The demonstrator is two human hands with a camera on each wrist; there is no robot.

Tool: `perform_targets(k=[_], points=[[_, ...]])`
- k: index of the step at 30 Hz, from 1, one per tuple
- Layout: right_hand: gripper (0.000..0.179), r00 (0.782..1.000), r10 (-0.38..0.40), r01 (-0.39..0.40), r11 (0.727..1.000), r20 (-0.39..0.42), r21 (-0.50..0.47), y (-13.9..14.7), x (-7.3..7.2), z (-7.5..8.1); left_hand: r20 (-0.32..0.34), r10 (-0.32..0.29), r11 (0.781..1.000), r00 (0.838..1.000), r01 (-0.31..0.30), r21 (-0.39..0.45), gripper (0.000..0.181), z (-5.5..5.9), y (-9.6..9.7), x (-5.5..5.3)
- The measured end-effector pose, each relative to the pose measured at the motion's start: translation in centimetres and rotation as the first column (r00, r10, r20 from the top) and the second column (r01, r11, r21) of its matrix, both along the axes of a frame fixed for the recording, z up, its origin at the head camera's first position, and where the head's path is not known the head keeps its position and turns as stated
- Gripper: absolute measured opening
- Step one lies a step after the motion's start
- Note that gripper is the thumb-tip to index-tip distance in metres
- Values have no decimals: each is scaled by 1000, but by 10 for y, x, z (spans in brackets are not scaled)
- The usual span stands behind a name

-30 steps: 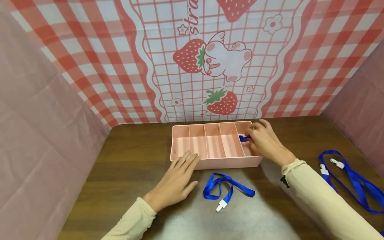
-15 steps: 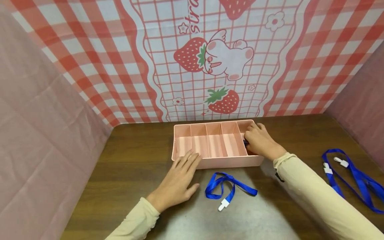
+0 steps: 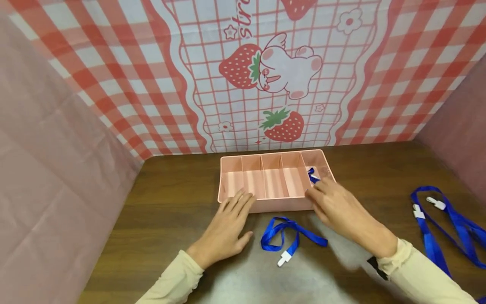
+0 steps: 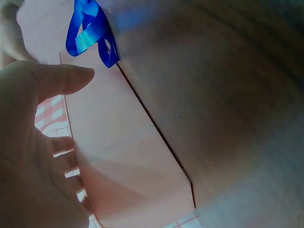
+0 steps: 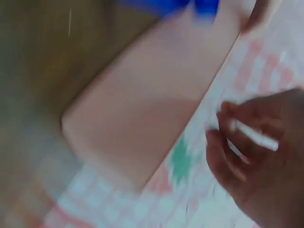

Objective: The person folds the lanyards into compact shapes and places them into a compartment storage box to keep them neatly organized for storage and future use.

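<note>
A pink box [image 3: 279,205] with several compartments stands at the back of the table. My left hand [image 3: 225,231] rests with straight fingers on its front rim near the left end; the left wrist view shows the fingertips over the edge. In the far-right compartment lies a folded blue lanyard [image 3: 313,175]. Just over the box's front right corner is my right hand [image 3: 343,213]. Its fingers are loosely bent and hold nothing, as the blurred right wrist view also shows. A second blue lanyard [image 3: 307,235] with a white clip lies on the table in front of the box.
More blue lanyard straps [image 3: 455,216] with white clips lie at the right of the table, beyond the right forearm. A strawberry-patterned checked cloth [image 3: 281,101] hangs directly behind the box. Pink cloth [image 3: 49,169] closes off the left side.
My right hand has let go of the blue lanyard in the far-right compartment and moved out of the box toward me. The left hand has stayed on the rim.
</note>
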State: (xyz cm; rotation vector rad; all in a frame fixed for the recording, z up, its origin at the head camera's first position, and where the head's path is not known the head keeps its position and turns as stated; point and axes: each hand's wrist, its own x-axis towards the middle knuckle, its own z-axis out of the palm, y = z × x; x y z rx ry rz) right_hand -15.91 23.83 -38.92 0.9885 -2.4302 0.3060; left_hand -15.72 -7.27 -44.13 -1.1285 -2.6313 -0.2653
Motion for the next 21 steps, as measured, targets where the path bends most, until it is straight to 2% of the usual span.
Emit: perform_targets(k=[2, 5, 7, 10, 16, 18, 21], points=[[20, 991, 103, -106, 994, 81, 33, -8, 20, -5, -7, -4, 1000, 1000, 4, 8, 95, 0, 1, -1], [31, 954, 208, -229, 970, 216, 77, -19, 43, -18, -20, 5, 1000, 1000, -5, 10, 96, 0, 0, -1], [34, 939, 247, -278, 955, 240, 103, -27, 51, -28, -24, 16, 1000, 1000, -16, 0, 98, 1, -1, -1], [30, 937, 269, -301, 945, 221, 126, -36, 56, -42, -15, 24, 1000, 1000, -24, -13, 99, 1, -1, -1], [15, 961, 240, -258, 958, 138, 128, -44, 53, -56, -9, 12, 1000, 1000, -12, -21, 98, -2, 1, 0], [15, 962, 235, -250, 963, 136, 99, -46, 50, -56, -31, -6, 1000, 1000, 6, 6, 95, -2, 1, -1], [17, 947, 244, -249, 968, 207, 1, -49, 48, -51, -74, -42, 993, 996, 50, 106, 80, 3, 3, 0]])
